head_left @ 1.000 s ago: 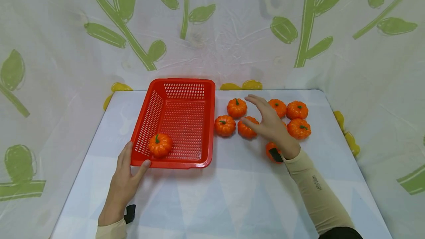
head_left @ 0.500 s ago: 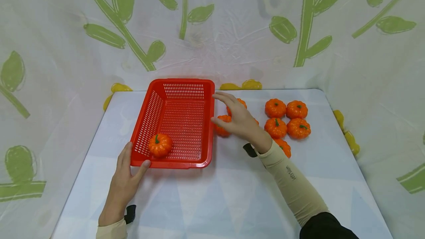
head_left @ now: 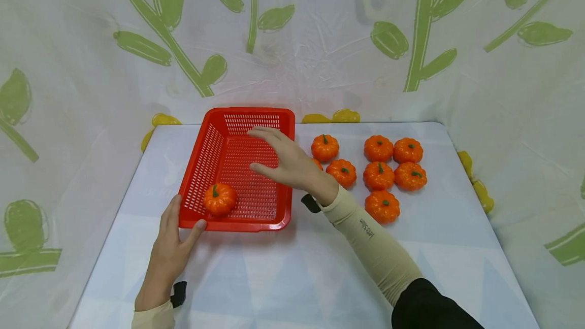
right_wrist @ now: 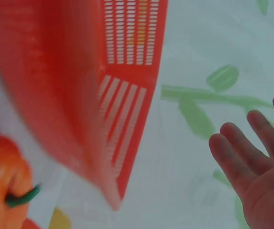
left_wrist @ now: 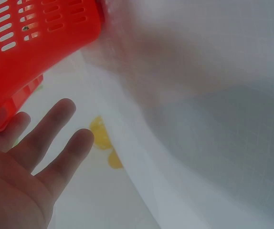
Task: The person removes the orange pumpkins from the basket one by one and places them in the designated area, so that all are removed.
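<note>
A red plastic basket (head_left: 230, 226) with slotted walls stands on the table, one small orange pumpkin (head_left: 220, 199) inside at its near left corner. My left hand (head_left: 169, 258) rests against that corner, thumb at the front rim and fingers along the left side. In the left wrist view its fingers (left_wrist: 56, 119) are straight and spread, one right at the rim. Over the right half of the basket hovers my right hand (head_left: 292, 164), thumb and fingers apart, nothing between them. The right wrist view shows its palm and fingers beside the basket's wall (right_wrist: 127, 119).
Right of the basket lie a pumpkin (head_left: 325, 147), another pumpkin (head_left: 342, 173) and one partly hidden behind the right hand. Farther right several more form a group, with one pumpkin (head_left: 382, 206) nearest the front. A flower-printed curtain (head_left: 329, 65) hangs behind the table (head_left: 292, 278).
My right hand has moved left from above the pumpkins to over the basket, carrying nothing. The left hand, the basket and the pumpkin in it have stayed in place.
</note>
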Tool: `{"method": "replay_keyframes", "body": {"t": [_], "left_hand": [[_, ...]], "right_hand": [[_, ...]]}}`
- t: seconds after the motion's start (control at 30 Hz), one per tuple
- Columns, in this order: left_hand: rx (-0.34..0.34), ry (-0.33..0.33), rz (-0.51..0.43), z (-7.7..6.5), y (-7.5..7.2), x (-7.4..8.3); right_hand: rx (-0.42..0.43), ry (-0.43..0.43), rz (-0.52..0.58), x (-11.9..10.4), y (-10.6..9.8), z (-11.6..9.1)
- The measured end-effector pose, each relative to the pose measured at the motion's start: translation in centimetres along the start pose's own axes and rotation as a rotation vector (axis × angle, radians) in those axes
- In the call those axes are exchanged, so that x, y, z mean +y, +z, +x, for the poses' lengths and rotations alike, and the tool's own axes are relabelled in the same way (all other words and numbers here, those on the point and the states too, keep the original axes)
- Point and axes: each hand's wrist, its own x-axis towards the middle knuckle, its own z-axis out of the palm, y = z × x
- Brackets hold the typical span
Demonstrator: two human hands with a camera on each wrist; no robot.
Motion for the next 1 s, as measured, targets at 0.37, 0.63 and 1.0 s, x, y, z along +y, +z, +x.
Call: {"method": "replay_keyframes", "body": {"t": [0.37, 0.63, 1.0], "left_hand": [[-0.006, 0.003, -0.01, 0.0, 0.0, -0.2], [-0.014, -0.007, 0.002, 0.1, -0.1, -0.2], [-0.027, -0.006, 0.001, 0.1, -0.3, 0.0]], "right_hand": [[-0.115, -0.013, 0.016, -2.1, 2.6, 4.8], [-0.218, -0.029, 0.04, -2.0, 4.9, 7.3], [-0.288, 0.0, 0.111, -0.9, 8.2, 8.1]]}}
